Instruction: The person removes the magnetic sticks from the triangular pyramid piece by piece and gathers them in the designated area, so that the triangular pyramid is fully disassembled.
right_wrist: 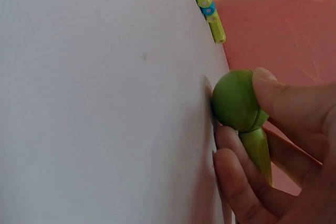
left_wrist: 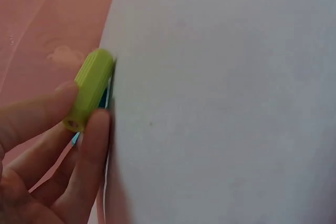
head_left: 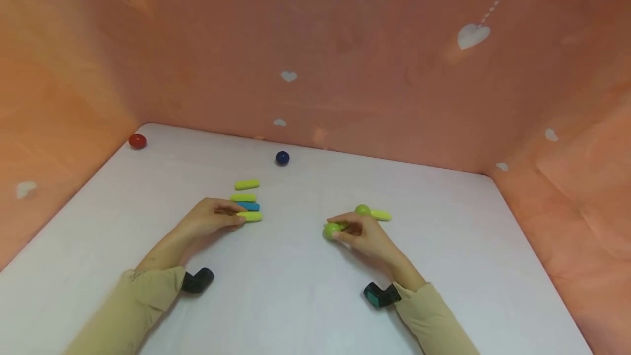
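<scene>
My left hand (head_left: pixel 207 218) pinches the end of a yellow-green grooved rod (left_wrist: pixel 93 87) between thumb and fingers, at the table surface. Just beyond it lies a blue rod (head_left: pixel 252 206), then two more yellow-green rods, a nearer one (head_left: pixel 244 198) and a farther one (head_left: pixel 247 184). On the right, my right hand (head_left: pixel 366 234) holds a green ball (right_wrist: pixel 236 100) with thumb and fingertips. A green rod (right_wrist: pixel 256 148) shows below that ball in the right wrist view, partly behind the fingers. Beyond this hand sit another green ball (head_left: pixel 362 209) and a yellow-green rod (head_left: pixel 381 216).
A dark blue ball (head_left: pixel 282 158) rests near the back of the white table (head_left: pixel 276 289). At the far left corner is a red ball (head_left: pixel 137 141). Orange cloth walls (head_left: pixel 315 43) with white hearts stand along the back and both sides.
</scene>
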Tool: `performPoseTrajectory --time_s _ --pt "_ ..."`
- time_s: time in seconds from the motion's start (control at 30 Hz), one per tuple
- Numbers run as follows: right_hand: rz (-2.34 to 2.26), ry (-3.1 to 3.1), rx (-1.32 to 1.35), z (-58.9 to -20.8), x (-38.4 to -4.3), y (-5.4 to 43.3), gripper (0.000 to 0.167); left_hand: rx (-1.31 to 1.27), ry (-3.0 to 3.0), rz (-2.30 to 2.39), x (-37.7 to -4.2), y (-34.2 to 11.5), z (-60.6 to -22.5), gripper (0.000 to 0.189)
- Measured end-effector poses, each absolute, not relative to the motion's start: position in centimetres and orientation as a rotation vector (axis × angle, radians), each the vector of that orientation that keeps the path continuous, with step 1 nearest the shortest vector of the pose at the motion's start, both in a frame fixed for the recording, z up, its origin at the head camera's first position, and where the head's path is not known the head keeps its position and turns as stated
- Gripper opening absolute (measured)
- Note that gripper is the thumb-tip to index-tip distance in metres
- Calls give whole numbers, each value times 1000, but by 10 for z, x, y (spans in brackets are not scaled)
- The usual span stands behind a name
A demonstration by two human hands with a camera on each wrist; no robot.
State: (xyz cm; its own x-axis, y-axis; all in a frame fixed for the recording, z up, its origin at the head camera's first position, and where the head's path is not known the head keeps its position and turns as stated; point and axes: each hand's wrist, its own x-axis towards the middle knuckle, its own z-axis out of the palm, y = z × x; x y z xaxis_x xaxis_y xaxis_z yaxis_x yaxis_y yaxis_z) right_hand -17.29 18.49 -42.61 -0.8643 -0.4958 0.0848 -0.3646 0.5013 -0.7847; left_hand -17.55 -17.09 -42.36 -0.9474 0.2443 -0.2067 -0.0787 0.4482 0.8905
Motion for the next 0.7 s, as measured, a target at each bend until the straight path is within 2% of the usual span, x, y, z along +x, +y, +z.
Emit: performPoseTrajectory --time_s 0.37,0.7 --pt "-1323 2578 -771 -427 -173 185 30 -44 2687 1385 -185 -163 -411 33" --pt "-1352 2575 -672 -424 -173 179 31 -195 2670 1573 -188 -163 -403 32"
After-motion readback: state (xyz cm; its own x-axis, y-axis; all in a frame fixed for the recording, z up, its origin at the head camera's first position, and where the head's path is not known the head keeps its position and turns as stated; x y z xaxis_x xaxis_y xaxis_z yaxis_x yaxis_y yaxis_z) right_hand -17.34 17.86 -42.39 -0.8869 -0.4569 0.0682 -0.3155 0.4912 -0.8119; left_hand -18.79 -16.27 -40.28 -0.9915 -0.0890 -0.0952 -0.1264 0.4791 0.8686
